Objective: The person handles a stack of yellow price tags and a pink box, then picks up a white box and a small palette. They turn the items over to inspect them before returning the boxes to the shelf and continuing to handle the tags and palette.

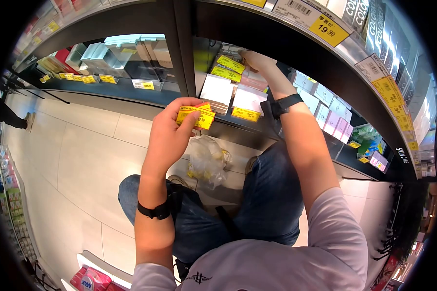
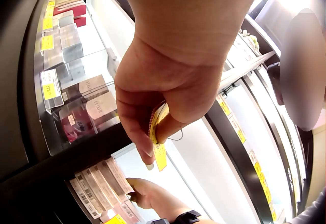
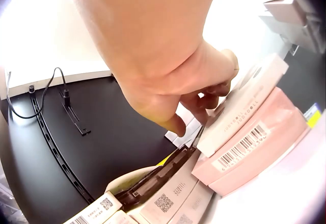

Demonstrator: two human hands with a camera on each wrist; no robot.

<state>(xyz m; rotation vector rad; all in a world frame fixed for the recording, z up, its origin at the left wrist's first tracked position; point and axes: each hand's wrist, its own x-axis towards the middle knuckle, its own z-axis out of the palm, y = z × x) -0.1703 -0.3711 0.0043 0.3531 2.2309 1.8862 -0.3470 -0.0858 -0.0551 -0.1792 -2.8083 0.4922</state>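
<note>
My left hand (image 1: pixel 166 133) pinches a small stack of yellow price tags (image 1: pixel 195 117) between thumb and fingers, in front of the lower shelf. In the left wrist view those tags hang edge-on below the fingers. Reaching deep into the shelf, my right hand (image 1: pixel 258 64) is at the back of a row of cosmetic boxes. Its bent fingers (image 3: pixel 178 126) come down right beside a white box (image 3: pixel 243 111) that leans on a pink box (image 3: pixel 254 145). Whether they grip anything there I cannot tell. Yellow tags (image 1: pixel 229 63) lie on boxes near this hand.
Stacked white boxes (image 1: pixel 215 92) stand at the shelf's front, beside a yellow tag (image 1: pixel 245 113) on the edge. An overhanging upper shelf (image 1: pixel 296 54) passes above the right arm. A clear plastic bag (image 1: pixel 208 160) lies on the floor between the knees. A black cable (image 3: pixel 48 89) runs along the shelf's back.
</note>
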